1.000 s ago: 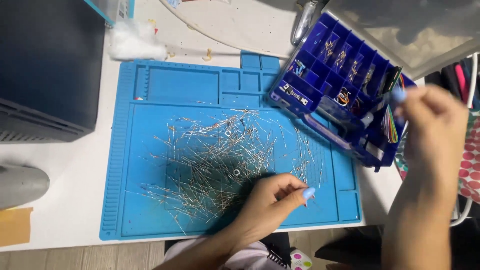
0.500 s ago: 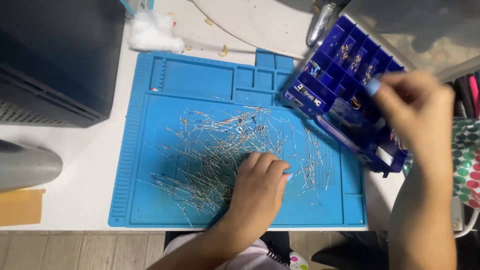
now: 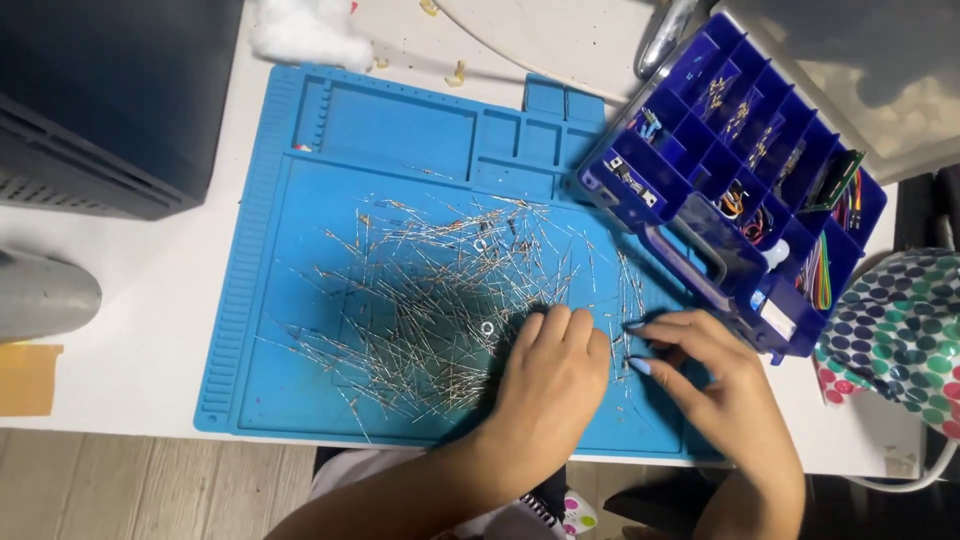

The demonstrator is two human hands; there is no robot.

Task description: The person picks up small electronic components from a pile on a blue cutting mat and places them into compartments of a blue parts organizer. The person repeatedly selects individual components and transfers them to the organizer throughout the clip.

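A blue work mat (image 3: 300, 250) lies on a white table, covered by a spread of many thin wire-legged components (image 3: 430, 290). My left hand (image 3: 550, 385) rests palm down on the near right part of that pile, fingers together. Just to its right, my right hand (image 3: 715, 380) hovers low over the mat with fingertips pinched at a few components near the pile's right edge. I cannot tell whether the fingers grip one. A dark blue compartment box (image 3: 740, 170) with small parts stands open at the mat's far right corner.
A black case (image 3: 100, 100) fills the far left. A grey rounded object (image 3: 40, 295) and a tan tape strip (image 3: 25, 380) sit at the left edge. White fluff (image 3: 300, 30) lies beyond the mat. A polka-dot bag (image 3: 900, 340) hangs at right.
My right hand came down from the compartment box to the mat beside my left hand. My left hand flattened onto the pile.
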